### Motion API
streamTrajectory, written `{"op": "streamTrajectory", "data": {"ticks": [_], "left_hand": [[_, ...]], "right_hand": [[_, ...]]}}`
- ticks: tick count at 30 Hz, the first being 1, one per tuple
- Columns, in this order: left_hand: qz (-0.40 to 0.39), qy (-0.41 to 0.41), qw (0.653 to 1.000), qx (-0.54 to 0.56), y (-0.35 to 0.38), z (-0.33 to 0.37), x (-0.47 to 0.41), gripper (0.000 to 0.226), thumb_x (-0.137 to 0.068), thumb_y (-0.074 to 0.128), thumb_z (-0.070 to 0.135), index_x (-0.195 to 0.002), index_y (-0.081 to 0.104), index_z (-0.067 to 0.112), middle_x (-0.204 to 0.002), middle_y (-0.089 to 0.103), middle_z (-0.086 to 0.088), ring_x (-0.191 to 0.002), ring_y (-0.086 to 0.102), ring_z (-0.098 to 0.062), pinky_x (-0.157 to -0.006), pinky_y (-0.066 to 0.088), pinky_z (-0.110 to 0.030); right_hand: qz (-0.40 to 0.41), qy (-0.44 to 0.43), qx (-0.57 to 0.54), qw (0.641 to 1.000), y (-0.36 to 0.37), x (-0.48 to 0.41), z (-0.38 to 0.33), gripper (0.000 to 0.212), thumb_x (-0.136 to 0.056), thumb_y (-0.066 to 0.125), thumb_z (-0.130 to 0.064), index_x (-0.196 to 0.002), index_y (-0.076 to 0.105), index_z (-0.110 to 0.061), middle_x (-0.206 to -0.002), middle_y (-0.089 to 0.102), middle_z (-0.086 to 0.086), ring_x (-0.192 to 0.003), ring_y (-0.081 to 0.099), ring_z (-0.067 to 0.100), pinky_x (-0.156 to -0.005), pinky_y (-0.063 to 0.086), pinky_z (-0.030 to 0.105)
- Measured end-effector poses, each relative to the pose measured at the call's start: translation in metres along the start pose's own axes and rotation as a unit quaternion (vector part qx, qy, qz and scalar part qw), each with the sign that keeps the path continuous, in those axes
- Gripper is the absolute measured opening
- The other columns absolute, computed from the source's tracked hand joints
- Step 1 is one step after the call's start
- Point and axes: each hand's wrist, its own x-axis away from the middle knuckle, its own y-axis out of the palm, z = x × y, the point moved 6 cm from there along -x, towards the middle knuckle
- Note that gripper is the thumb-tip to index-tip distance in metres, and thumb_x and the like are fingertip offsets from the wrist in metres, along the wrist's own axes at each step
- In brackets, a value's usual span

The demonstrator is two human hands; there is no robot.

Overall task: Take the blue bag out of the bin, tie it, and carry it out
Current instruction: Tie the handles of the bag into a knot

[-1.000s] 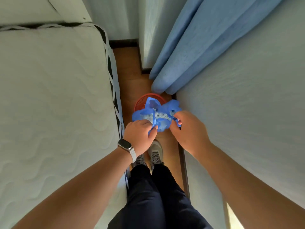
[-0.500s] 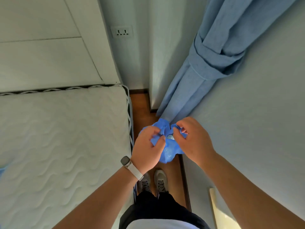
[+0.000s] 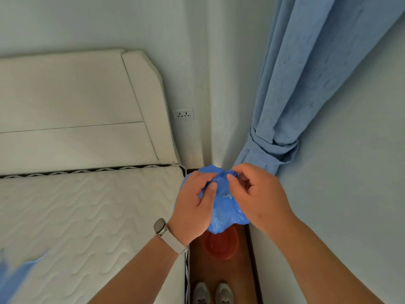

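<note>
The blue bag (image 3: 225,210) hangs in the air between my hands, well above the small red bin (image 3: 221,243) on the wooden floor. My left hand (image 3: 194,205), with a watch on its wrist, pinches the bag's gathered top from the left. From the right, my right hand (image 3: 258,194) pinches the same bunched top. Thumbs and fingertips meet at the twisted neck of the bag. The bag's lower part bulges below my hands and covers the bin's far rim.
A white mattress (image 3: 87,216) with a padded headboard (image 3: 76,110) fills the left. A tied blue curtain (image 3: 285,119) hangs against the right wall. A wall socket (image 3: 183,114) sits beside the headboard. My shoes (image 3: 212,292) stand on the narrow floor strip (image 3: 241,270).
The bag has come up out of the red bin and is now held high between both hands. The view has tilted upward, showing headboard and socket. The bag's mouth is bunched tighter.
</note>
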Motion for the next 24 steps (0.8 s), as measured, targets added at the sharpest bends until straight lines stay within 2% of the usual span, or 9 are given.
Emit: {"op": "streamTrajectory", "data": {"ticks": [4, 6, 10, 12, 15, 17, 19, 22, 24], "left_hand": [[0.047, 0.018, 0.999, 0.007, -0.014, 0.024, -0.012, 0.021, -0.088, 0.055, 0.019, -0.086, 0.055, 0.040, -0.086, 0.054, 0.011, -0.084, 0.055, -0.002, -0.076, 0.039, -0.010], [0.057, 0.019, 0.998, 0.021, -0.018, 0.026, -0.016, 0.010, -0.087, 0.052, 0.025, -0.088, 0.061, 0.031, -0.097, 0.055, 0.005, -0.093, 0.055, -0.006, -0.083, 0.040, -0.012], [-0.001, -0.002, 0.993, 0.122, -0.015, 0.036, -0.027, 0.020, -0.090, 0.048, 0.023, -0.099, 0.064, 0.014, -0.121, 0.058, -0.001, -0.114, 0.054, -0.006, -0.094, 0.039, -0.015], [-0.042, -0.027, 0.979, 0.199, -0.010, 0.042, -0.030, 0.023, -0.092, 0.046, 0.019, -0.106, 0.064, 0.014, -0.114, 0.065, -0.006, -0.109, 0.060, -0.015, -0.093, 0.045, -0.022], [-0.059, -0.027, 0.977, 0.204, -0.009, 0.050, -0.039, 0.021, -0.092, 0.048, 0.027, -0.096, 0.063, 0.013, -0.096, 0.066, -0.014, -0.093, 0.062, -0.029, -0.086, 0.049, -0.039], [-0.059, -0.027, 0.984, 0.166, -0.011, 0.051, -0.046, 0.022, -0.089, 0.047, 0.035, -0.088, 0.059, 0.017, -0.081, 0.060, -0.008, -0.079, 0.056, -0.023, -0.077, 0.047, -0.036], [-0.061, -0.023, 0.986, 0.156, -0.010, 0.052, -0.050, 0.018, -0.089, 0.047, 0.033, -0.084, 0.057, 0.018, -0.074, 0.055, 0.001, -0.072, 0.052, -0.014, -0.070, 0.045, -0.028], [-0.060, -0.033, 0.982, 0.176, -0.010, 0.049, -0.056, 0.018, -0.091, 0.047, 0.024, -0.085, 0.057, 0.011, -0.072, 0.054, -0.001, -0.069, 0.051, -0.015, -0.067, 0.046, -0.027], [-0.060, -0.041, 0.979, 0.190, -0.010, 0.045, -0.057, 0.023, -0.089, 0.049, 0.030, -0.087, 0.058, 0.010, -0.068, 0.052, -0.003, -0.064, 0.049, -0.017, -0.062, 0.045, -0.030]], "right_hand": [[0.017, -0.008, -0.032, 0.999, -0.013, -0.005, -0.014, 0.005, -0.087, 0.058, -0.030, -0.084, 0.061, -0.026, -0.064, 0.061, -0.003, -0.061, 0.057, 0.014, -0.058, 0.050, 0.034], [0.018, -0.001, -0.054, 0.998, -0.015, -0.007, -0.017, 0.005, -0.086, 0.059, -0.030, -0.083, 0.061, -0.028, -0.063, 0.062, -0.004, -0.059, 0.057, 0.015, -0.057, 0.050, 0.032], [0.049, -0.004, -0.102, 0.994, -0.030, -0.010, -0.026, 0.019, -0.085, 0.064, -0.019, -0.075, 0.059, -0.035, -0.080, 0.063, -0.012, -0.065, 0.058, 0.013, -0.056, 0.046, 0.020], [0.054, 0.010, -0.123, 0.991, -0.034, -0.011, -0.026, 0.023, -0.085, 0.066, -0.017, -0.073, 0.060, -0.035, -0.078, 0.064, -0.010, -0.062, 0.058, 0.015, -0.056, 0.046, 0.022], [0.055, 0.023, -0.142, 0.988, -0.036, -0.018, -0.027, 0.019, -0.085, 0.066, -0.018, -0.075, 0.062, -0.033, -0.076, 0.066, -0.008, -0.062, 0.060, 0.014, -0.058, 0.048, 0.026], [0.050, 0.022, -0.151, 0.987, -0.036, -0.024, -0.033, 0.016, -0.084, 0.066, -0.018, -0.077, 0.063, -0.032, -0.077, 0.067, -0.010, -0.063, 0.061, 0.012, -0.060, 0.049, 0.026], [0.046, 0.023, -0.154, 0.987, -0.036, -0.028, -0.036, 0.016, -0.084, 0.066, -0.018, -0.077, 0.063, -0.032, -0.079, 0.068, -0.013, -0.065, 0.061, 0.010, -0.061, 0.049, 0.025], [0.040, 0.026, -0.165, 0.985, -0.035, -0.032, -0.037, 0.015, -0.084, 0.066, -0.017, -0.077, 0.064, -0.030, -0.077, 0.068, -0.012, -0.063, 0.061, 0.010, -0.059, 0.050, 0.025], [0.040, 0.035, -0.196, 0.979, -0.034, -0.032, -0.036, 0.016, -0.084, 0.067, -0.015, -0.076, 0.065, -0.029, -0.073, 0.068, -0.007, -0.058, 0.059, 0.007, -0.056, 0.049, 0.021]]}}
